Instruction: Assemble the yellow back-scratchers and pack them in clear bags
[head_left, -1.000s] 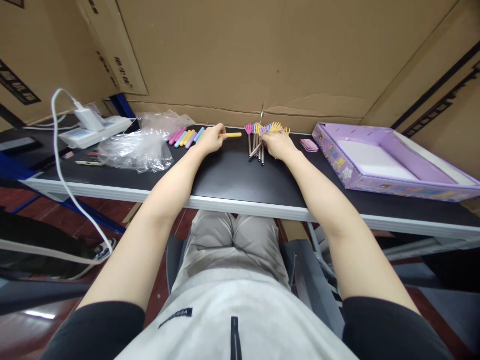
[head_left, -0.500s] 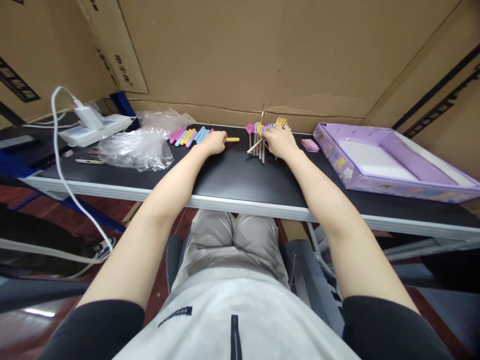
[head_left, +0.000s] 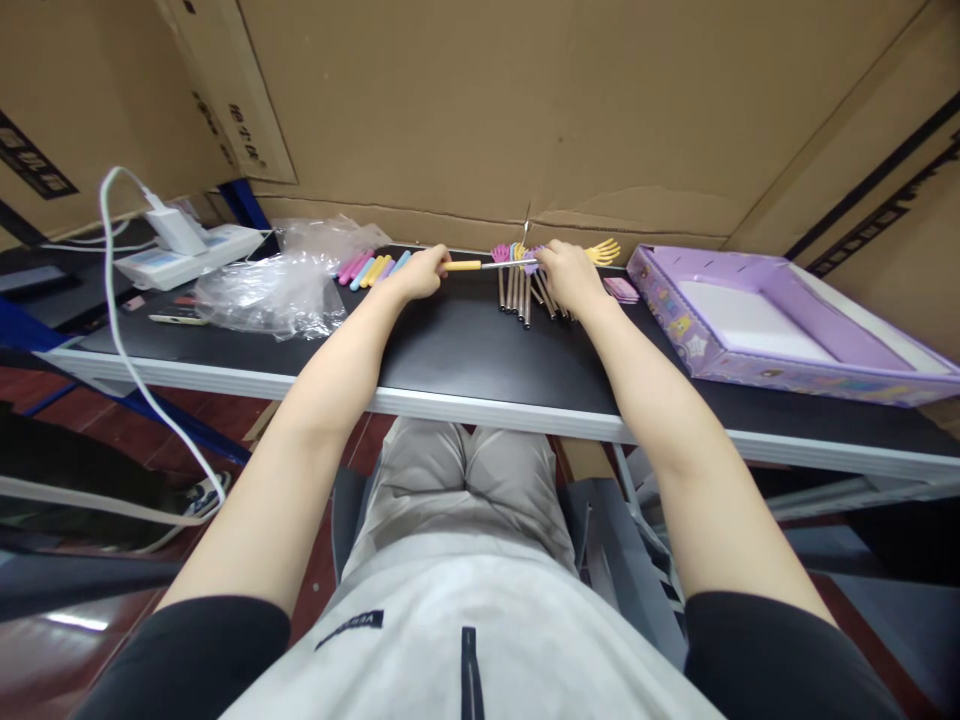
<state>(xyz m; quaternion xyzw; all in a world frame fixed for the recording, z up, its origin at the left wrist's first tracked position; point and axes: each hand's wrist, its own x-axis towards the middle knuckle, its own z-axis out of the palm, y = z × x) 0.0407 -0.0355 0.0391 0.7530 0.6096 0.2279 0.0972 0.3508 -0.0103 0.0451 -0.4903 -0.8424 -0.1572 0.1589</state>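
Yellow hand-shaped scratcher (head_left: 604, 252) is held level just above the black counter (head_left: 465, 350), top centre of frame. Right hand (head_left: 564, 277) has its grip pinched on the metal rod (head_left: 508, 263). Left hand (head_left: 418, 276) has its grip closed on the yellow handle sleeve (head_left: 463, 265) at the rod's tip. Loose scratchers (head_left: 517, 295) lie beneath.

The handle (head_left: 463, 265) is yellow, the rod (head_left: 510, 264) silver with a yellow head, the box (head_left: 739, 362) lilac, the tabletop (head_left: 480, 350) black.
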